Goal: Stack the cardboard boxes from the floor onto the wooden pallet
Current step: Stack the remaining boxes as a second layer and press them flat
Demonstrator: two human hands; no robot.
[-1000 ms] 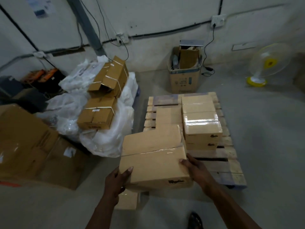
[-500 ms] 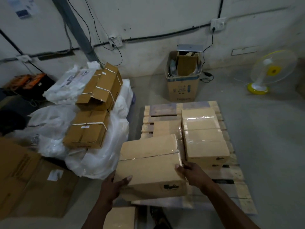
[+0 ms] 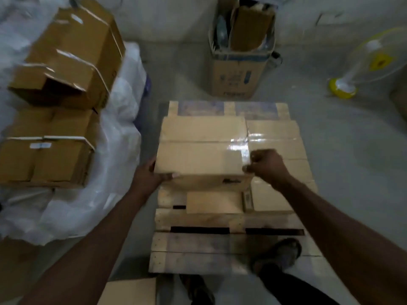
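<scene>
I hold a taped cardboard box (image 3: 201, 148) over the left half of the wooden pallet (image 3: 198, 249). My left hand (image 3: 149, 176) grips its near left corner. My right hand (image 3: 267, 165) is closed on its near right corner. A lower box (image 3: 213, 202) shows beneath it on the pallet. To its right stands a stack of taped boxes (image 3: 277, 139) at about the same height. Another box (image 3: 130, 291) lies on the floor by the pallet's near left corner.
White plastic bags (image 3: 105, 172) with strapped brown boxes (image 3: 72, 51) on them crowd the pallet's left side. An open carton (image 3: 240, 69) stands behind the pallet. A yellow floor fan (image 3: 363, 64) is at the far right. My shoe (image 3: 279, 254) rests on the pallet's near edge.
I have stepped up to the pallet and carried the box forward, from its near left corner to above the low box beside the right stack. My foot is now on the pallet.
</scene>
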